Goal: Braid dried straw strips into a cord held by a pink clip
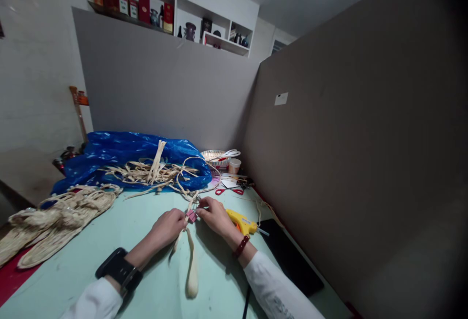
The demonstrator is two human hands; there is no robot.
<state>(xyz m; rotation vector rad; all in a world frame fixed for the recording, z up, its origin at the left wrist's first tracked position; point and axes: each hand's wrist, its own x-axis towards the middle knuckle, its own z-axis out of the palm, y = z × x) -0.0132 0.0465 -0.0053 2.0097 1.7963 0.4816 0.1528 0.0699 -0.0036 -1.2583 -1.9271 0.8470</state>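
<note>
My left hand (171, 226) is closed in a pinch on a pale straw strip (192, 260), whose wider end hangs down onto the table towards me. My right hand (214, 215) is just across from it, fingertips pinched together; what lies between them is too small to make out. Between both hands sits a small pink piece (192, 215), perhaps a clip, against the straw work. Beyond the fingers a thin straw cord (190, 196) runs back towards the pile.
Loose straw strips (157, 173) lie on a blue plastic bag (139, 141) at the back. Woven straw soles (73, 221) are stacked left. Red-handled scissors (229, 192), a yellow glue gun (241, 221), a black mat (292, 260), a cup (234, 165) and a basket (214, 155) stand right, beside a grey partition (347, 139).
</note>
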